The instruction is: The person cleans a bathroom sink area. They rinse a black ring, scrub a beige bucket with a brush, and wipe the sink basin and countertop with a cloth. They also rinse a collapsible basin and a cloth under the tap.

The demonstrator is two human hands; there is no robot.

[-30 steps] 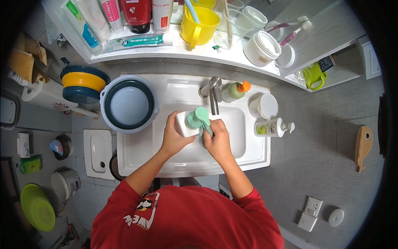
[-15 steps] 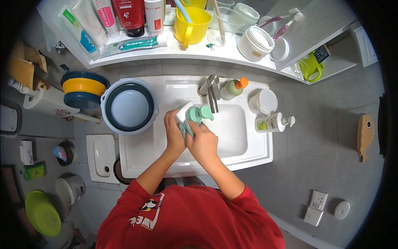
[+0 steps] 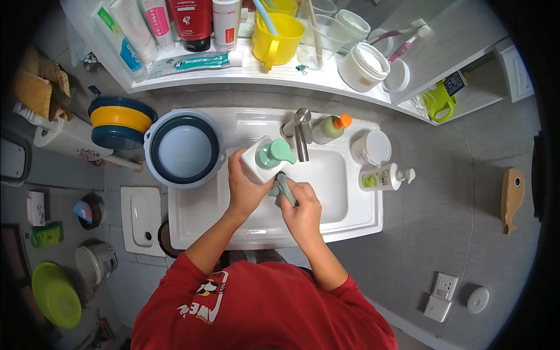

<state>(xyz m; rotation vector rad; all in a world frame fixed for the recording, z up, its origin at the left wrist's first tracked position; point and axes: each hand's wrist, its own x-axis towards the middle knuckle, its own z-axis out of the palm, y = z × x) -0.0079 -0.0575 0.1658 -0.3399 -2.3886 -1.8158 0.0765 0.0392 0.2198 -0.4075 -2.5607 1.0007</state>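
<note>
My left hand (image 3: 245,191) is wrapped round a white pump bottle (image 3: 252,158) with a mint-green pump head. The bottle is held over the left part of the white sink (image 3: 335,201), its top tilted toward the faucet. In my right hand (image 3: 303,211) is a bunched grey-green cloth (image 3: 286,191), pinched just beside the bottle's lower side. A small dark spot shows at the cloth's upper end; I cannot make out what it is.
A metal faucet (image 3: 301,137) stands behind the basin. Right of it are an orange-topped pump bottle (image 3: 329,129), a white tub (image 3: 371,147) and a white pump bottle (image 3: 380,177). A blue-grey folding basin (image 3: 185,153) sits left. Above runs a crowded shelf (image 3: 251,76).
The bottle has turned more upright, its pump nozzle swinging nearer my body. My right hand, with the cloth, has drawn away to the right and slightly down.
</note>
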